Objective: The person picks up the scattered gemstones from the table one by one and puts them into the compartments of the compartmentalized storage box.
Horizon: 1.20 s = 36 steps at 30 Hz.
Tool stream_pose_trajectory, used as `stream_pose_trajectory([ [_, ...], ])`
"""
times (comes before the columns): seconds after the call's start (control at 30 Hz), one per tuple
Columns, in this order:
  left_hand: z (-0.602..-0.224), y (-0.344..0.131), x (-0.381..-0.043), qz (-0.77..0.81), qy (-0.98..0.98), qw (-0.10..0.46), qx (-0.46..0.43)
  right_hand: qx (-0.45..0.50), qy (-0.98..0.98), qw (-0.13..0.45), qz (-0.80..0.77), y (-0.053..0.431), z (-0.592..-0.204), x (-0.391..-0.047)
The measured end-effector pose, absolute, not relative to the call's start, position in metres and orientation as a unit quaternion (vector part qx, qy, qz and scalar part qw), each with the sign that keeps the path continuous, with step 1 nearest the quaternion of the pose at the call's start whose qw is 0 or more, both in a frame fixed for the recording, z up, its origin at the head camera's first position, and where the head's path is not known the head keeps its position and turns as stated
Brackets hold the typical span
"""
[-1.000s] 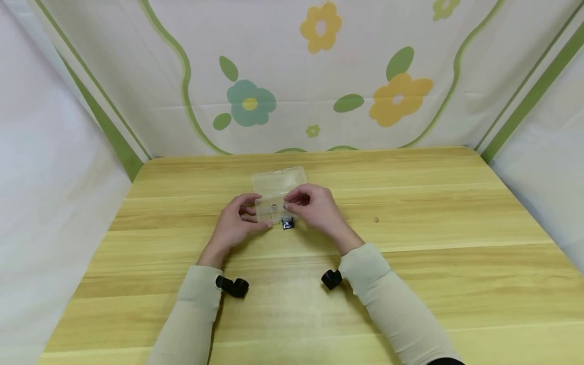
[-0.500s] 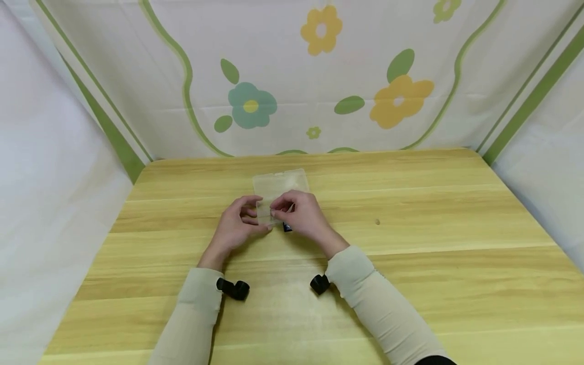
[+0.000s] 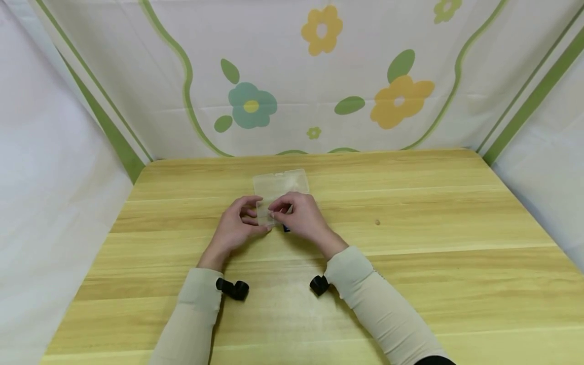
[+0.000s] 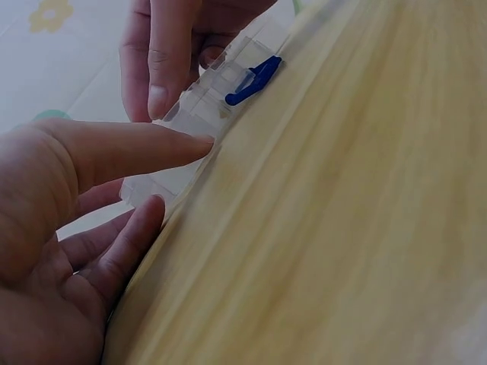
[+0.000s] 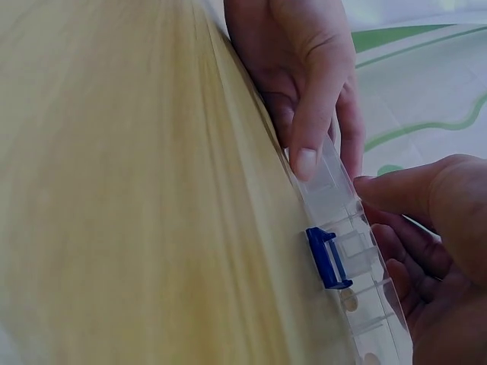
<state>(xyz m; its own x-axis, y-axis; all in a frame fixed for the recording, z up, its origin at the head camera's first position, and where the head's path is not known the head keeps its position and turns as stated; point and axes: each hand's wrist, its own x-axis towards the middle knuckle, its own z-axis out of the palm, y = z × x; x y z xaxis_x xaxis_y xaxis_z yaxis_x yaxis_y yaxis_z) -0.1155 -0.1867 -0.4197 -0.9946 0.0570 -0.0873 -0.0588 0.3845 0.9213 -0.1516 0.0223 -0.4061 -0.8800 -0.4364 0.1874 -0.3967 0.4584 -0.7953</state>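
A small clear plastic compartment box (image 3: 263,214) lies on the table with its clear lid (image 3: 280,181) folded back. My left hand (image 3: 233,223) holds the box's left end, thumb at the front edge and fingers behind. Over the left compartments is my right hand (image 3: 301,213), thumb and forefinger brought close together; anything between their tips is hidden. A blue latch (image 5: 327,258) projects from the front wall, mostly covered by the right hand in the head view. Small tan pieces (image 5: 348,299) sit in compartments in the right wrist view.
A small round brownish piece (image 3: 377,222) lies on the wooden table (image 3: 438,284) to the right of the box. Behind the far edge hangs a white cloth (image 3: 292,76) with printed flowers.
My right hand has shifted left across the box, from the middle compartments toward the left ones, now covering most of the blue latch. My left hand keeps its hold on the box.
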Motion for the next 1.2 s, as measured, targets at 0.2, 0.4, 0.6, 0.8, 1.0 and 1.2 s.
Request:
stream_pose_trajectory([
  [0.2,-0.419,-0.188,-0.115,0.555,0.83,0.057,0.004,-0.244,0.853,0.021,-0.461,0.023,-0.405,-0.151],
  [0.4,-0.417,-0.187,-0.114,0.556,0.829,0.058,0.002,-0.246,0.845,0.018,-0.474,0.025,-0.405,-0.151],
  [0.6,-0.417,-0.187,-0.115,0.55,0.833,0.058,0.0,-0.24,0.841,0.019,-0.485,0.029,-0.403,-0.151],
  [0.8,-0.418,-0.187,-0.115,0.546,0.836,0.057,0.0,-0.216,0.843,0.02,-0.492,0.043,-0.397,-0.151],
  [1.0,-0.418,-0.186,-0.116,0.543,0.838,0.056,-0.003,-0.199,0.853,0.014,-0.482,0.066,-0.393,-0.152],
  [1.2,-0.418,-0.187,-0.115,0.546,0.835,0.061,-0.008,-0.167,0.869,0.018,-0.466,0.09,-0.392,-0.148],
])
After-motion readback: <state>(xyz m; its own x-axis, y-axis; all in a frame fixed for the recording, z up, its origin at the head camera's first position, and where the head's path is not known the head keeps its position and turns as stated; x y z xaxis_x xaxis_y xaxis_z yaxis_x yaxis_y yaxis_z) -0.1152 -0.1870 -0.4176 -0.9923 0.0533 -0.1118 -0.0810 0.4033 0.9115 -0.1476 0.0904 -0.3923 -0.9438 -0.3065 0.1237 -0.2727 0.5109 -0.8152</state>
